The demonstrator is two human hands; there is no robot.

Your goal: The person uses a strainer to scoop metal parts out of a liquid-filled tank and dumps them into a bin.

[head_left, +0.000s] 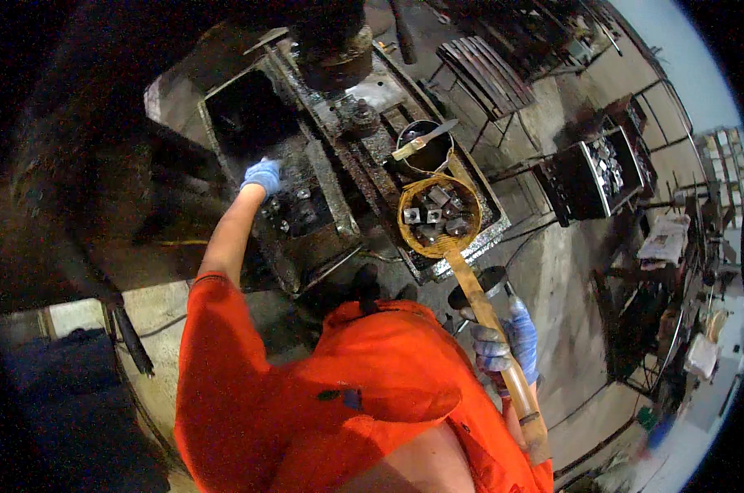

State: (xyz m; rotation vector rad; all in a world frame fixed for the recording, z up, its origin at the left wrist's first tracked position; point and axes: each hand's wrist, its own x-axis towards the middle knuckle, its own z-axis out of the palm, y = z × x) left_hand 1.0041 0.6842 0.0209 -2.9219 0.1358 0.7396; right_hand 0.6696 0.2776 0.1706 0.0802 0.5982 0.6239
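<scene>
My left hand [262, 176], in a blue glove, reaches into a dark, dirty metal tray [332, 182] at the left of the bench. Small metal pieces [304, 195] lie near it; its fingers are too dim to make out. On the right, my gloved right hand [523, 330] grips the long flat handle of a yellow woven scoop [466, 278], fingers showing at the handle's left side. The scoop's round basket rests at the bench's front right corner and holds several blocky metal parts [439, 197], some with holes.
Behind the basket is a dark bucket [447, 154] with a brush-like tool [421, 141] across its top. A machine column [332, 57] rises at the back. To the right stand a slatted stand [487, 76] and a bin of metal parts [590, 177]. A dark round object [489, 282] is near my right hand.
</scene>
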